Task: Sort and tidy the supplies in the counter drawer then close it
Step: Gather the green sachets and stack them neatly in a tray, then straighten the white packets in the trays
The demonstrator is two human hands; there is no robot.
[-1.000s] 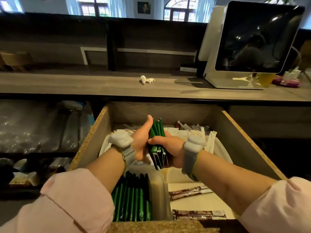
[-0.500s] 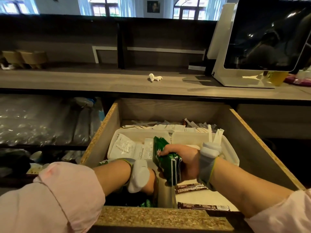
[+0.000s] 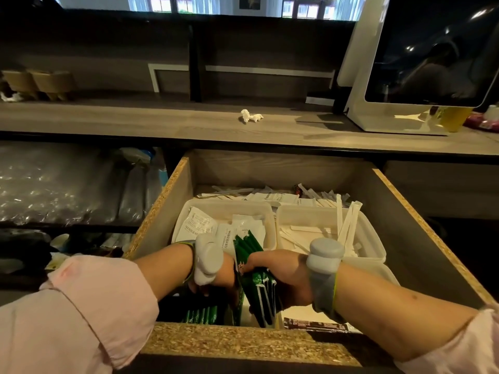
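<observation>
The drawer [image 3: 421,220] stood open below the desk [image 3: 135,120]; the right hand [image 3: 286,276] was clenched round a bundle of green sachets [image 3: 259,287], slim, dark, white-printed, tilted over the near-left compartment; loose green sachets [image 3: 201,314] lay there; the left hand [image 3: 218,282] hung beside the bundle, its fingers [image 3: 201,291] mostly hidden, grasp not determinable; white packets [image 3: 199,222] lay in the far-left tray.
</observation>
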